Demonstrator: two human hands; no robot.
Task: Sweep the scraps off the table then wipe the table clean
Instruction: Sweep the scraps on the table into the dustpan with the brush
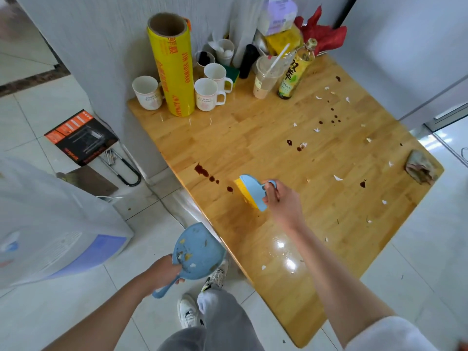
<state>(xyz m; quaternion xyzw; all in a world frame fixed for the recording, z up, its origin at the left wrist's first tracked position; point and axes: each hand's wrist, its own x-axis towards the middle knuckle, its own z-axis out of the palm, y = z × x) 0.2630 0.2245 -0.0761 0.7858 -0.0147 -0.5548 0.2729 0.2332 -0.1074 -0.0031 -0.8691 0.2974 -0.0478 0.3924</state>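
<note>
My right hand (283,201) grips the blue handle of a small brush (249,191) with yellow bristles, held over the wooden table (253,138) near its left edge. My left hand (164,273) holds a blue dustpan (196,249) by its handle, just off and below the table's left edge; a few scraps lie in the pan. White and tan scraps (338,177) are scattered over the right half of the table. Dark brown sauce drops (202,171) run beside the brush and further right. A crumpled rag (420,167) lies at the table's right edge.
At the table's far end stand a yellow cling-film roll (172,67), three white mugs (209,95), a plastic cup with a straw (267,77), a tea bottle (295,72) and bags. A water dispenser (55,224) stands on the tiled floor at left, my feet (200,300) below the dustpan.
</note>
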